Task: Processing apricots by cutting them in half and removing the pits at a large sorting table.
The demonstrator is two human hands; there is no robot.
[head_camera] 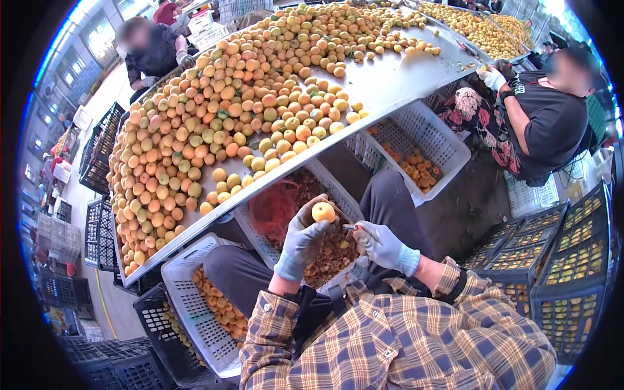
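My left hand (304,243), in a grey-coated work glove, grips a yellow-orange apricot (323,212) between thumb and fingers. Close to its right, my right hand (385,246), gloved the same way, is closed around a small tool with a red handle (360,227). The tool's metal tip (349,226) points at the apricot and looks apart from it; its exact kind is too small to tell. Below both hands, between my knees, sits a white plastic crate (256,248) holding apricot stones and scraps (331,258) and a red mesh bag (275,209).
A metal table (370,92) heaped with apricots (234,102) runs before me. White crates of apricot halves stand left (187,287) and right (438,126). Black crates of fruit (565,292) are stacked at right. Two people (546,112) (151,53) sit at the table.
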